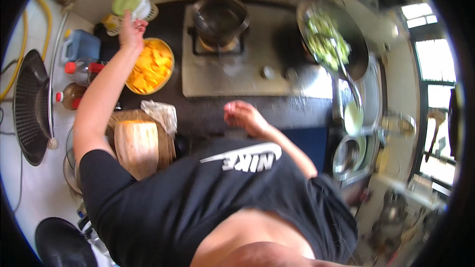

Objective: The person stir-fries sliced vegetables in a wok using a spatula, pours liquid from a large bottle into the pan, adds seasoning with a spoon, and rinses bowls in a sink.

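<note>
My left hand (132, 32) stretches to the back left of the counter, over the near edge of a white container with a pale green lid (127, 0). Its thumb and fingers close on the container's near side; blur hides the exact grip. Just below that wrist, a round bowl holds orange pumpkin slices (150, 66). My right hand (245, 117) hovers in front of the stove, fingers loosely curled and a little apart, with nothing seen in it. A large peeled pumpkin piece (136, 147) lies on a wooden board (168, 152) near my body, beside a crumpled plastic bag (162, 114).
A dark pot (220, 19) sits on the stove's (217, 81) left burner. At right, a wok (357, 29) holds chopped green vegetables and a ladle (354, 89). Bottles (84, 70) and a blue jug (83, 45) stand left; a metal bowl (348, 154) sits at right.
</note>
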Available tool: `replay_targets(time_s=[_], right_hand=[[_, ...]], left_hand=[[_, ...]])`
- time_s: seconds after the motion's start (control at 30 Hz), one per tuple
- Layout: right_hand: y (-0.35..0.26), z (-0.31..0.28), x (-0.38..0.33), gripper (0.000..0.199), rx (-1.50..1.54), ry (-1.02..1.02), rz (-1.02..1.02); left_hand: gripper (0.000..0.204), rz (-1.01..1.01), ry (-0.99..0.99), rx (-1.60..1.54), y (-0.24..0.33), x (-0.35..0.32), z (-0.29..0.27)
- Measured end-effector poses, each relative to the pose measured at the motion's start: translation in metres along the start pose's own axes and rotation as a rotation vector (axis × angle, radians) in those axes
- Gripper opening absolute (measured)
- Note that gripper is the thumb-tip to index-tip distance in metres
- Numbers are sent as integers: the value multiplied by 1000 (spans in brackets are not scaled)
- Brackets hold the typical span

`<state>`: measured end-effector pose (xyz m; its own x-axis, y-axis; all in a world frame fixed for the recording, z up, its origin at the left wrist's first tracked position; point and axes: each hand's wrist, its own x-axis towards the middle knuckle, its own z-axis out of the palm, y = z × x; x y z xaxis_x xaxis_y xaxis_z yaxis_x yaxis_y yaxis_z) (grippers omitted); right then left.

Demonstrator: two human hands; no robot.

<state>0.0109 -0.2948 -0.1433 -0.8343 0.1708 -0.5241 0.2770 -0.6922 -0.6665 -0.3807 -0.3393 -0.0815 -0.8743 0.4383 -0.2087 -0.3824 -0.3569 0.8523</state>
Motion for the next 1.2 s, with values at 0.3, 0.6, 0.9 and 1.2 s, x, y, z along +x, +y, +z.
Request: replay_targets(time_s=[0.3,0.6,0.9,1.2], right_hand=[[-14,-92,-117,16,114,316,-174],[-71,-267,-222,42,362,691,-499],[-159,-282,-220,32,298,366,-4],[-156,-269,-238,24,909,-264,-87]], left_hand=[[37,-524,-379,294,-58,-268,16],[39,-512,-549,415,-223,-345,24],[20,-526,-444,222,-285,-353,13],[24,-497,-388,529,-273,-370,6]])
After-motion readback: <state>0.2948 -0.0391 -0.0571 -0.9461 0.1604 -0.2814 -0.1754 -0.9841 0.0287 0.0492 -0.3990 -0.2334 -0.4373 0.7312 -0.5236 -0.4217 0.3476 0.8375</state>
